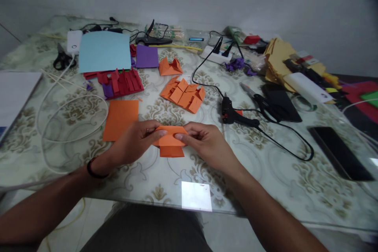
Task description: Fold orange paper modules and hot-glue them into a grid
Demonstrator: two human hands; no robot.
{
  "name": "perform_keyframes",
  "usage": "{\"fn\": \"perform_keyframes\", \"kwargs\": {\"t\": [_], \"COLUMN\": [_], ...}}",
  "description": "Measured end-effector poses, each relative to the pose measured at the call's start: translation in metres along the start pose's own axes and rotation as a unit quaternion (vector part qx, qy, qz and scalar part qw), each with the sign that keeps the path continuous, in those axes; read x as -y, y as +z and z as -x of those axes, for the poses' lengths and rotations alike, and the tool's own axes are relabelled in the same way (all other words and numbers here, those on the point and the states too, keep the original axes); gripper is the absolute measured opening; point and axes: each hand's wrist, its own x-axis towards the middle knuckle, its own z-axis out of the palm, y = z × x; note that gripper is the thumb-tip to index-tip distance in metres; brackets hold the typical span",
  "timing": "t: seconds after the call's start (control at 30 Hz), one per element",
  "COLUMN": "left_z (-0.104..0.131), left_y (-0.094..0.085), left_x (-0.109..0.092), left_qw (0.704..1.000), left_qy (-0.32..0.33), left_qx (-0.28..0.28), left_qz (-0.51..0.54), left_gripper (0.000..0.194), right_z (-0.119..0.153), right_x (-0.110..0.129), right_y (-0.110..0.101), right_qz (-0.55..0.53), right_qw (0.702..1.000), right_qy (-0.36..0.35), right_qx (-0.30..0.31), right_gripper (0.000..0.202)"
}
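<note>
Between my two hands is a folded piece of orange paper point(171, 138), with a flap hanging down toward me. My left hand point(137, 141) pinches its left side, thumb on top. On the right side, my right hand point(206, 141) grips it the same way; the fingers underneath are partly hidden. A flat orange sheet point(121, 118) lies just beyond my left hand. Farther back sit a folded orange paper piece point(170, 67) and a group of folded orange pieces point(184, 94).
A glue gun point(233, 112) with a looping black cord lies right of my hands, near black scissors point(262, 102) and a phone point(339, 152). Folded red paper pieces point(122, 82), a light blue sheet point(104, 51) and a purple sheet point(147, 56) lie back left. A white cable point(44, 141) curves at left.
</note>
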Motion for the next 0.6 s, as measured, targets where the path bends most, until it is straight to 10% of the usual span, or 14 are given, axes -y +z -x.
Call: {"fn": "perform_keyframes", "kwargs": {"t": [0.6], "left_z": [0.0022], "left_y": [-0.0002], "left_x": [-0.0060], "left_qw": [0.996], "left_qy": [-0.001], "left_qx": [0.030], "left_qz": [0.082], "left_gripper": [0.039], "right_z": [0.0049], "right_x": [0.0056], "right_y": [0.0055], "right_qz": [0.037], "right_qw": [0.997], "right_qy": [-0.069], "right_qx": [-0.022], "right_gripper": [0.031]}}
